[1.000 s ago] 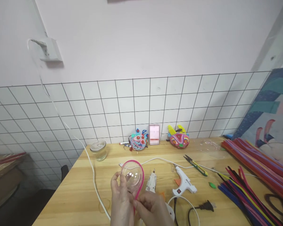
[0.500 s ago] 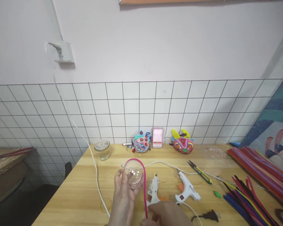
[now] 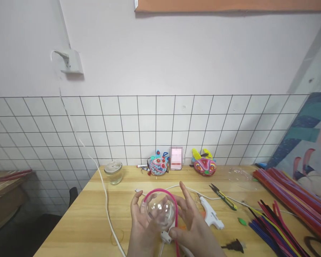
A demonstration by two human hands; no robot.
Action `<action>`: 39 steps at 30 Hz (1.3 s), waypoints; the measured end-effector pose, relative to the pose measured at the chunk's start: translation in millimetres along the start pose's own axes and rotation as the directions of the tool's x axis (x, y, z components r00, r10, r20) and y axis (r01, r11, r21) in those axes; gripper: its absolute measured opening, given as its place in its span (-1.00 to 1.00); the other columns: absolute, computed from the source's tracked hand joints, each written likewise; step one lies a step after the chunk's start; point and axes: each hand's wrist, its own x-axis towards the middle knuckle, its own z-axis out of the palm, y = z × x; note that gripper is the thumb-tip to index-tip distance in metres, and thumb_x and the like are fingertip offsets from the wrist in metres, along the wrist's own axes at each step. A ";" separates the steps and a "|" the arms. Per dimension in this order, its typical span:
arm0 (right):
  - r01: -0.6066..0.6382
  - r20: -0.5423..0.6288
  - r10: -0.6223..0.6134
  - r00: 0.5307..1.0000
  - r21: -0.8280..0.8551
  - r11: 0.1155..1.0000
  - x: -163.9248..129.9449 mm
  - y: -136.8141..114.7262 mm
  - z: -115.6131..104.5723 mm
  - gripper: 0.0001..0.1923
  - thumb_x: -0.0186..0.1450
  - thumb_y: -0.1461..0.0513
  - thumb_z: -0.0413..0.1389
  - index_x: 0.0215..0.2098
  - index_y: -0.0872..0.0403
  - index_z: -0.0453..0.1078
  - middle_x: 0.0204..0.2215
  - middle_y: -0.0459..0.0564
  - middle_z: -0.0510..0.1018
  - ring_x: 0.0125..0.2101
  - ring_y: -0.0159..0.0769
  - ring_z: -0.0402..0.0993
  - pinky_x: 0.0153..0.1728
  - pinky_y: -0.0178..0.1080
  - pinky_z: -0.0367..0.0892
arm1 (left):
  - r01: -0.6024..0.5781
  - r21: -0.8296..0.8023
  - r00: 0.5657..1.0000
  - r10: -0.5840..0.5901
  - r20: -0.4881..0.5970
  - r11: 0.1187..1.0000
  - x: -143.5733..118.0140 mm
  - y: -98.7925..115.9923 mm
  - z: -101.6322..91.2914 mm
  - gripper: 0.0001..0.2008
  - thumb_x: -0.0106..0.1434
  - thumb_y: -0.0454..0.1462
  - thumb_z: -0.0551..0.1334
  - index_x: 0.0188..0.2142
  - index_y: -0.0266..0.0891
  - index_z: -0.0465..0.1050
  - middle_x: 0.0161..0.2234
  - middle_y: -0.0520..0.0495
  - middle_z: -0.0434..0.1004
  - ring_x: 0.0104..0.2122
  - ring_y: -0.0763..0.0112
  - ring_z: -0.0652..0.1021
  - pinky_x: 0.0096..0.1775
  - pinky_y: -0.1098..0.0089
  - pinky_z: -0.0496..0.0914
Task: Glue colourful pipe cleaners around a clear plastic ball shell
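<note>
A clear plastic ball [image 3: 160,210] sits in my left hand [image 3: 143,228], whose fingers and thumb curve around its left side and underside. Along the ball's upper rim runs a pink pipe cleaner [image 3: 164,190], its free length hanging down on the right. My right hand [image 3: 194,223] is at the ball's right side, fingers around the pipe cleaner where it meets the ball; the index finger points up and the thumb is lower. Behind my hands a glue gun [image 3: 166,236] is mostly hidden. Another white glue gun [image 3: 210,214] lies to the right.
Yellow-handled thread snips [image 3: 224,198], a black plug [image 3: 234,245] and bundles of pipe cleaners [image 3: 273,228] lie on the right. Two decorated crafts [image 3: 158,165] [image 3: 204,166] stand by the tiled wall. A lidded glass jar [image 3: 113,173] and white cable [image 3: 106,200] are on the left.
My right hand has risen from the pipe cleaner's lower length to the ball's right side. The ball has shifted slightly right and down, and the pipe cleaner now arches over more of it.
</note>
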 end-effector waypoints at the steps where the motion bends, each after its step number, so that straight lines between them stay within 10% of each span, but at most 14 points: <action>1: 0.000 -0.008 0.000 1.000 0.013 1.000 -0.7 -1.4 2.3 0.33 -0.11 -0.04 0.38 0.34 -0.08 -0.43 0.08 0.13 0.35 0.13 -0.05 0.24 0.14 -0.03 0.08 | -0.007 0.003 1.000 0.007 0.005 1.000 -0.1 -1.6 -1.5 -0.07 -0.41 -0.03 0.52 -0.03 0.07 0.14 -0.17 -0.06 0.40 -0.16 -0.02 0.57 -0.18 0.08 0.47; 11: 0.127 0.140 -0.088 0.986 -0.300 0.945 -7.3 -32.1 -18.4 0.25 0.02 0.26 0.35 0.32 -0.20 -0.51 0.04 0.01 0.33 0.08 -0.20 0.29 0.15 -0.10 0.10 | -0.017 0.345 0.937 -0.106 0.334 0.938 3.3 14.3 -22.6 -0.01 -0.35 -0.25 0.53 0.11 0.03 0.17 0.01 -0.17 0.41 0.09 -0.03 0.37 0.08 0.06 0.24; 21: 0.188 0.278 0.037 0.960 -0.735 0.651 -15.5 -35.9 -28.6 0.07 0.03 0.38 0.27 0.32 -0.24 -0.20 0.21 -0.04 0.26 0.19 -0.18 0.16 0.13 -0.17 0.16 | -0.260 0.847 0.882 -0.242 0.404 0.463 3.6 37.4 -33.9 -0.05 -0.27 -0.45 0.44 0.14 0.10 0.26 0.14 -0.10 0.37 0.15 -0.03 0.31 0.15 -0.01 0.14; 30: 0.112 0.184 0.061 0.981 -0.797 0.594 -13.0 -73.8 -49.2 -0.84 0.25 0.20 0.13 -0.24 0.01 0.53 -0.40 -0.05 0.61 -0.33 -0.26 0.52 -0.27 -0.30 0.36 | -0.365 0.774 0.892 -0.045 0.451 0.518 4.0 28.4 -35.4 -0.14 -0.13 -0.42 0.34 0.18 -0.03 0.13 0.12 -0.19 0.35 0.15 0.05 0.32 0.18 0.00 0.06; 39: 0.178 0.166 -0.078 0.983 -0.765 0.619 -2.8 -67.4 -48.2 -0.73 0.31 0.17 0.05 -0.43 0.07 0.53 -0.52 -0.05 0.58 -0.47 -0.34 0.45 -0.40 -0.36 0.30 | -0.183 0.627 0.923 -0.087 0.375 0.757 9.0 24.6 -33.2 -0.08 -0.16 -0.14 0.45 0.14 -0.07 0.01 0.16 -0.31 0.18 0.14 -0.11 0.30 0.13 -0.03 0.13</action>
